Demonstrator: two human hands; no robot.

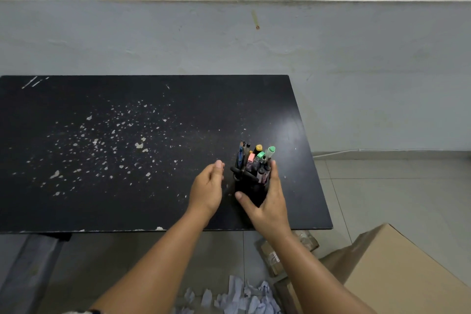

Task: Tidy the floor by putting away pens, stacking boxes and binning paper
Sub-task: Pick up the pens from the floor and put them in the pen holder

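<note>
My right hand [267,199] wraps black pen holder [251,187], thumb across front; left hand [207,187] loose, fingers relaxed, just beside it, holding nothing. Holder at 4 o'clock on black bench [127,135], crammed with pens and highlighters [257,160]. Likely light, rigid, top-heavy; grip low on body. Crumpled paper [239,296] and cardboard boxes [397,270] on floor [382,186] at 5 o'clock.

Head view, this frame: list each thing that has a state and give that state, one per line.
Pen holder: upright on the table, full of pens and markers.
Right hand: grips the pen holder.
Left hand: open beside the holder, touching nothing.
Table: black top, chipped and speckled white.
Crumpled paper: loose on the floor, not binned.
Large cardboard box: on the floor at right.
Small boxes: lying on the floor, unstacked.
</note>
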